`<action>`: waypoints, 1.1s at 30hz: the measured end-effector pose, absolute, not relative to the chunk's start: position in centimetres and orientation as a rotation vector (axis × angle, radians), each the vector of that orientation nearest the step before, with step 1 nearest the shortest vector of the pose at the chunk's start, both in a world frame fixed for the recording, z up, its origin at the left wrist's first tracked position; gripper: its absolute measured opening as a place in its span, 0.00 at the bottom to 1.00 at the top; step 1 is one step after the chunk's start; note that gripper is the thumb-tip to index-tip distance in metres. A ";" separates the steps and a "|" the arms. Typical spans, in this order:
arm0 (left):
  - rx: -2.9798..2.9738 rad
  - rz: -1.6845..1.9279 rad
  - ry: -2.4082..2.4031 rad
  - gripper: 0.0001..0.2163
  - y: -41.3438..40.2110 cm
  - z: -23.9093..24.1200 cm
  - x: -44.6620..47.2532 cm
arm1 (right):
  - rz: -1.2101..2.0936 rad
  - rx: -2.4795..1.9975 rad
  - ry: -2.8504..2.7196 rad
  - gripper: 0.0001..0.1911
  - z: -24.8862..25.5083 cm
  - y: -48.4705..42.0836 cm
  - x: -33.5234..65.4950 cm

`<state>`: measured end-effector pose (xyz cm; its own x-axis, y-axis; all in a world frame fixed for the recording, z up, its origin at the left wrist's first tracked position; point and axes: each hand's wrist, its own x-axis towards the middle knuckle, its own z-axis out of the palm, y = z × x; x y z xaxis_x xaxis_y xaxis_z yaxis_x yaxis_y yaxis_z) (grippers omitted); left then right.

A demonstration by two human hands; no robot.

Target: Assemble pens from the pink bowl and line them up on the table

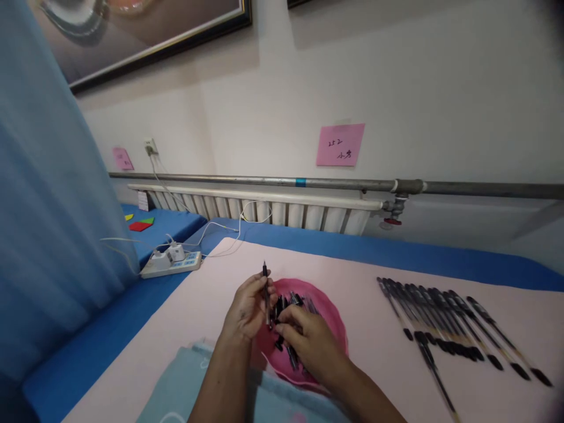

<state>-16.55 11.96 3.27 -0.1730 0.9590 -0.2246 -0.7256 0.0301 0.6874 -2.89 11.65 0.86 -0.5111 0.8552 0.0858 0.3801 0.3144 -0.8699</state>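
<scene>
My left hand (pixel 247 311) is closed round a thin black pen (pixel 265 288) held upright, its tip pointing up. My right hand (pixel 308 338) rests over a pink dish (pixel 330 317) holding several black pen parts (pixel 288 302); its fingers are curled at the pen's lower end and pinch something small and dark. Both hands meet above the dish's left side, on a pale pink mat (pixel 361 276).
A row of several assembled black pens (pixel 449 320) lies on the mat at the right. A white power strip (pixel 171 264) with cables sits on the blue table cover (pixel 396 249) at the left. A light blue cloth (pixel 185 388) lies near me; a radiator (pixel 264 208) runs along the wall.
</scene>
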 end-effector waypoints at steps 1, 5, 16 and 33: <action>0.345 1.592 0.792 0.03 12.0 3.2 -16.5 | 1.218 -1.086 -1.947 0.04 0.9 11.5 -3.1; 0.261 1.720 0.701 0.05 12.3 3.1 -16.3 | 1.367 -1.082 -1.706 0.04 1.4 11.0 -3.6; 0.239 1.815 0.613 0.03 12.4 2.8 -15.9 | 1.410 -1.089 -1.508 0.03 1.9 10.9 -3.6; 0.259 1.833 0.651 0.03 12.1 3.1 -15.4 | 1.300 -1.102 -1.601 0.04 1.5 11.2 -3.4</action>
<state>-15.40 12.11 3.13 -0.3575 0.9239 -0.1366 -0.8028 -0.2293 0.5503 -3.45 11.21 1.52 -0.3177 0.9469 0.0485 0.1466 0.0996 -0.9842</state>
